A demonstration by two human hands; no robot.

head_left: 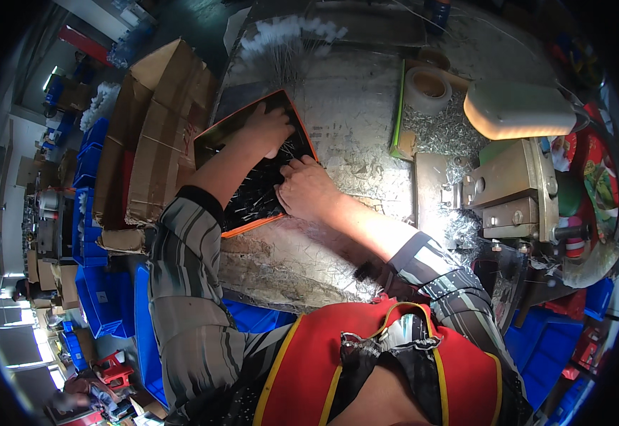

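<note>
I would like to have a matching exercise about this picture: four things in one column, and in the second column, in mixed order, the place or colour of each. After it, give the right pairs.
Things:
1. Tray
2. Lamp
3. Cardboard box
4. Apron

Places and colours:
A. red with yellow edging
B. just to the left of the black, orange-rimmed container
C. beneath the left hand and the right hand
D. whitish, glowing along its lower edge

Pairs: 1-C, 2-D, 3-B, 4-A

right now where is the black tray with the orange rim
In the head view, left of centre, the black tray is on the workbench, right of the cardboard box, under the left hand.
</note>
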